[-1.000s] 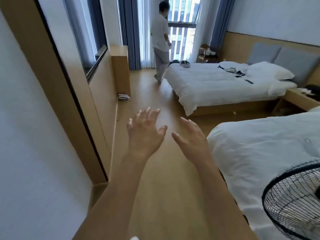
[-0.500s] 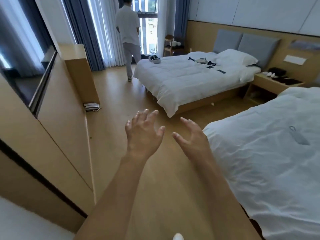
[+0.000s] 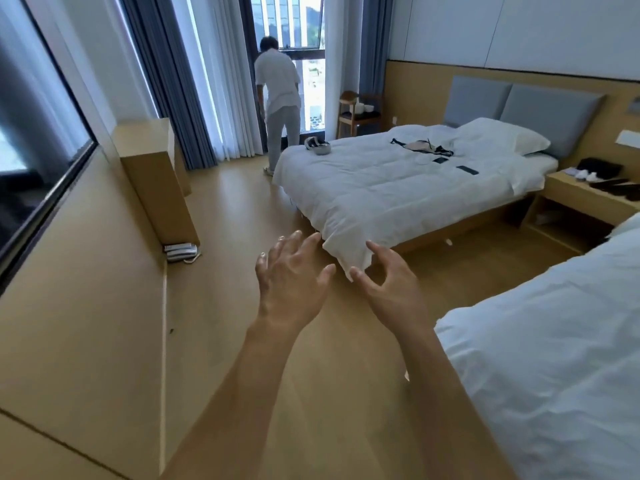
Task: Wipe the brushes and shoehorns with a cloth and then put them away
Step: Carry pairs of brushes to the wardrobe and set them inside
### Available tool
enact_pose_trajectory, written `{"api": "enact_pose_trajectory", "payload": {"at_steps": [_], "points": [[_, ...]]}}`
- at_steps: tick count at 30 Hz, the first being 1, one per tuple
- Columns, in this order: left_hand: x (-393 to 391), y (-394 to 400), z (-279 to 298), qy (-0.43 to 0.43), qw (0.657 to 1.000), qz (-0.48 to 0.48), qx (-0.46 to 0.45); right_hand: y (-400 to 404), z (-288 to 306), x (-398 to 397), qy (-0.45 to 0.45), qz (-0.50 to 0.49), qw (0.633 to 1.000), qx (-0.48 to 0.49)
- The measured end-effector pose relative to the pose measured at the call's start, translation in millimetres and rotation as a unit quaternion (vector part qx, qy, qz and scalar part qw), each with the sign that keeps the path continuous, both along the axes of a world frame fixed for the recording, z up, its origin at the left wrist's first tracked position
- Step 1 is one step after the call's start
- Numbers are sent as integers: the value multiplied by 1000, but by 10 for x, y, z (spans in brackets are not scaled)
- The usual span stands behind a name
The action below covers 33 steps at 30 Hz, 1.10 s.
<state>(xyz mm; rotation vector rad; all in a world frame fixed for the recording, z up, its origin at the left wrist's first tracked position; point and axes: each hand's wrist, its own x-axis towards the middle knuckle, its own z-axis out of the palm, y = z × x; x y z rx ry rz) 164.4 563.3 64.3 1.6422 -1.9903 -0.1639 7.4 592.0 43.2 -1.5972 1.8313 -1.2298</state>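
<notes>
Beyond the far bed (image 3: 398, 188), on the nightstand (image 3: 571, 188) at its head end, lay dark, flat, elongated items (image 3: 613, 186), possibly the brushes and shoehorns, their long axes running roughly along the tabletop toward the wall. Short of that bed's foot corner, the left hand (image 3: 291, 285) and right hand (image 3: 394, 289) hovered empty with fingers spread over bare wooden floor (image 3: 242, 202), a wide lane running between the bed's edge and the wall cabinet (image 3: 156, 181).

Bright daylight enters through the window (image 3: 298, 39) at the far end of the room. Shadows are soft. The picture is slightly soft, and straight lines bend near the edges.
</notes>
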Motion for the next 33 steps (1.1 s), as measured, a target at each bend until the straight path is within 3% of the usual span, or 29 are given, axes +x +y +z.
{"api": "enact_pose_trajectory", "payload": {"at_steps": [9, 17, 26, 33], "points": [[-777, -1591, -69, 15, 999, -50, 7, -1337, -43, -744, 3, -46, 999, 19], [-1597, -3047, -209, 14, 986, -161, 37, -2465, -205, -1462, 7, -147, 989, 32], [-2464, -4917, 4, 0, 963, -270, 18, -3960, 65, -2101, 24, -274, 961, 32], [-3263, -5680, -168, -3, 934, -354, 57, -4626, -60, -2627, 27, -346, 934, 79]]}}
